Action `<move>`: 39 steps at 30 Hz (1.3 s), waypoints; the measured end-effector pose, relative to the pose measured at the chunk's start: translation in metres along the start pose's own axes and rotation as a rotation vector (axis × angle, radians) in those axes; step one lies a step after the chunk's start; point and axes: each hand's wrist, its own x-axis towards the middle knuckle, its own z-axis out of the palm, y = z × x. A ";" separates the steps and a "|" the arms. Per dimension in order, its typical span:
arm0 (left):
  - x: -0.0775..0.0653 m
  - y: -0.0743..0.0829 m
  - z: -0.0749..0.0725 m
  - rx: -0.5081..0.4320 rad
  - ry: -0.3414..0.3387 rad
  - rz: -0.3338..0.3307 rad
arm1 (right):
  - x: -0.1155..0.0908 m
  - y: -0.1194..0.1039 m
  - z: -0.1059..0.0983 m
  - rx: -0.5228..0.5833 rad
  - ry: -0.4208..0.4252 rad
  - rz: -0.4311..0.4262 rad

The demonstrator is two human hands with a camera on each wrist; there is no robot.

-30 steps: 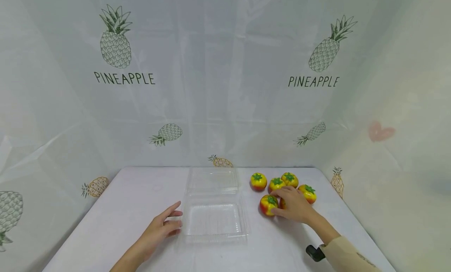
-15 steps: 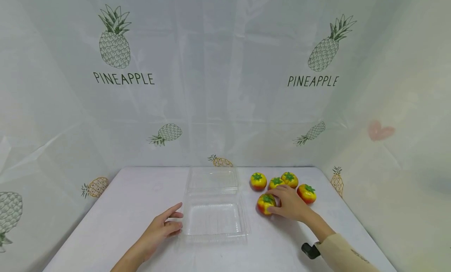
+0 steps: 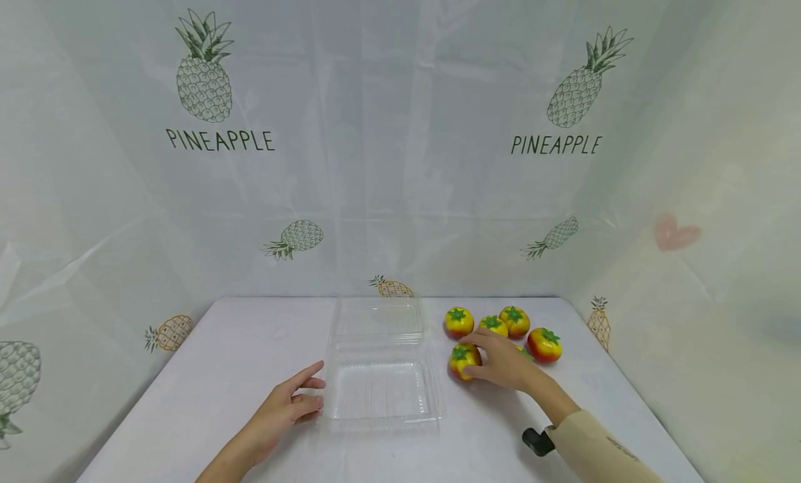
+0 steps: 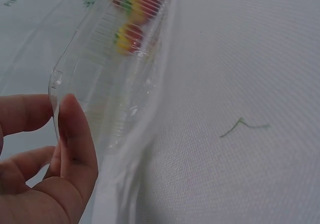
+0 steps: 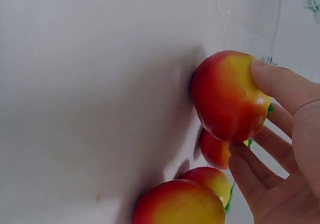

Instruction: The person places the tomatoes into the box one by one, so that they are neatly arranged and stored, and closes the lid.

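Observation:
My right hand (image 3: 503, 361) grips a red-and-yellow persimmon (image 3: 463, 362) with a green leafy top, thumb on its near side and fingers round the far side. In the right wrist view, the thumb presses the yellow part of this persimmon (image 5: 230, 96), close over the white table. A hinged clear plastic box (image 3: 383, 393) lies open in the middle, its lid (image 3: 378, 320) folded back. At the box's left edge is my left hand (image 3: 278, 410), fingers loosely extended. The left wrist view shows the thumb (image 4: 75, 129) and a finger right at the clear rim.
Several more persimmons (image 3: 544, 345) stand at the back right, one partly hidden behind my right hand. White curtains (image 3: 400, 156) printed with pineapples enclose the table (image 3: 206, 386) at the back and sides.
My right hand has moved left with the persimmon, away from the other fruit and closer to the box. The left hand has stayed at the box's edge.

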 end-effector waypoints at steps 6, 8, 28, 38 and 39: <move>0.000 -0.001 -0.002 -0.005 -0.003 -0.004 | 0.006 -0.002 0.006 0.024 0.007 -0.023; 0.001 -0.002 -0.002 -0.007 -0.004 -0.002 | 0.006 -0.002 0.007 0.026 0.016 -0.037; 0.006 -0.001 -0.004 -0.003 -0.024 0.013 | 0.003 -0.011 0.016 0.022 0.046 0.046; 0.008 -0.002 -0.004 -0.003 -0.028 0.017 | -0.003 -0.017 0.016 0.017 0.038 0.057; 0.008 -0.002 -0.004 -0.001 -0.032 0.018 | -0.003 -0.017 0.015 0.021 0.039 0.052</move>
